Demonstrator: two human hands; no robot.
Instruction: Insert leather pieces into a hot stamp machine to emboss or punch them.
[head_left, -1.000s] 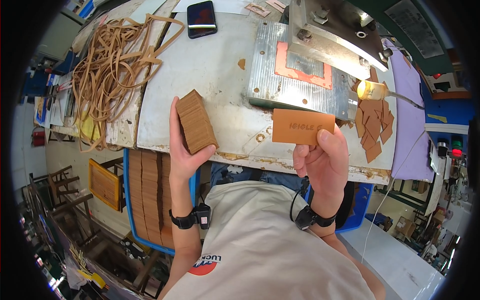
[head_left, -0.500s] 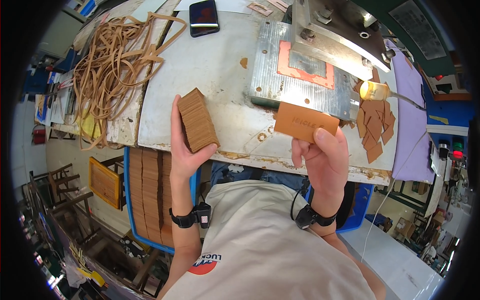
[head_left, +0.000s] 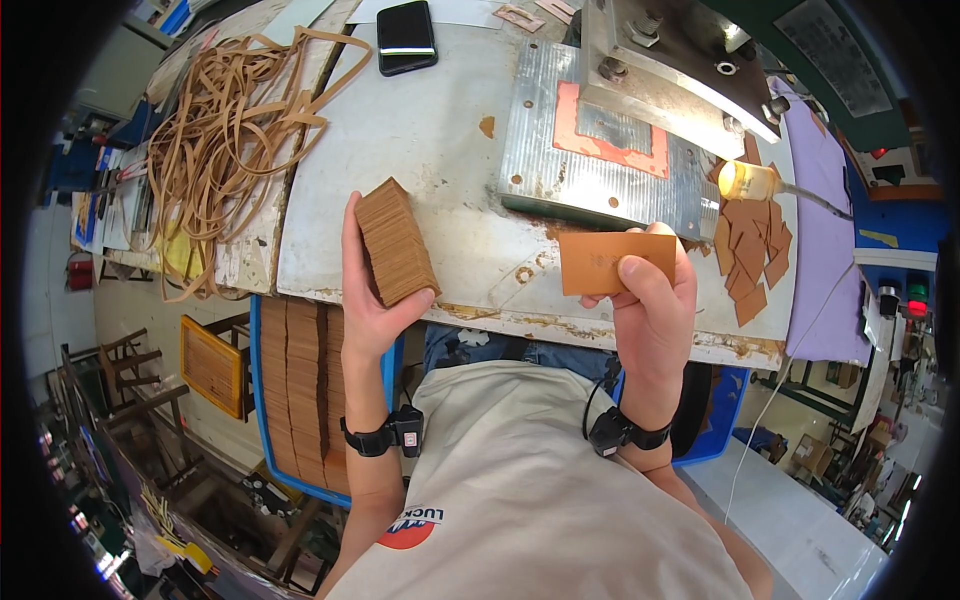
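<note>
My left hand [head_left: 372,318] is closed round a thick stack of brown leather pieces [head_left: 398,245], held on edge above the table's near side. Between the thumb and fingers of my right hand [head_left: 652,315] is one flat tan leather piece [head_left: 595,262], its face turned up, with faint marks stamped on it. Just beyond that piece lies the grooved metal plate [head_left: 540,150] of a press, bearing an orange-red rectangular frame [head_left: 570,125]. The upper block of the press [head_left: 670,100] stands over the plate's far right part.
A lit lamp [head_left: 748,182] sits right of the press, by loose leather pieces [head_left: 750,245]. Tangled tan straps [head_left: 230,130] cover the left side, and a phone [head_left: 406,40] lies at the back. Below the table edge, a blue crate [head_left: 262,420] holds rows of leather pieces.
My right hand has drawn the leather piece slightly nearer and levelled it, and its thumb now lies across the marks. The left hand and its stack have stayed almost still.
</note>
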